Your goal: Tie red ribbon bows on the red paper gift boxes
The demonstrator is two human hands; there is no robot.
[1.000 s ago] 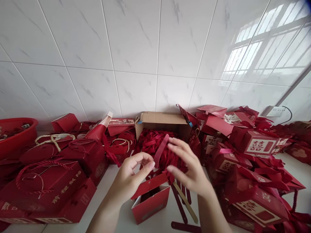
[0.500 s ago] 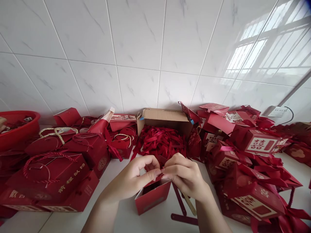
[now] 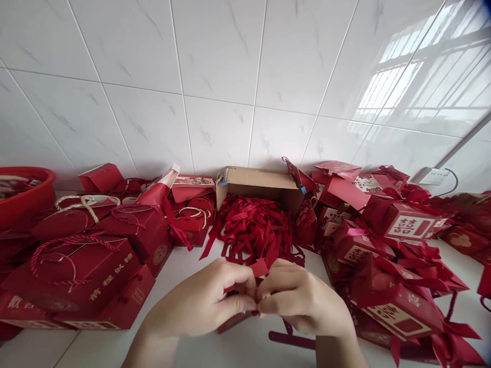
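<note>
Both of my hands meet over a small red gift box (image 3: 235,323) at the middle front of the table, covering most of it. My left hand (image 3: 207,296) is closed, its thumb and fingers pinching the box's top edge from the left. From the right my right hand (image 3: 295,294) pinches at the same spot, with curled fingers and its tips against the left ones. A red flap (image 3: 260,268) of the box sticks up behind the fingers. What exactly lies between the fingertips is hidden. Beside my right wrist lies a dark red strip (image 3: 291,339) with rounded ends.
Behind my hands a cardboard carton (image 3: 261,178) lies open, red ribbons (image 3: 257,225) spilling out. Red gift boxes with rope handles (image 3: 88,266) crowd the left; ribboned boxes (image 3: 399,306) pile up at right. A red basin (image 3: 34,197) stands far left, a power strip (image 3: 429,176) far right.
My hands have come lower and closer together, fingertips now meeting over the box and hiding more of it. A red flap now shows behind them. The view has shifted slightly.
</note>
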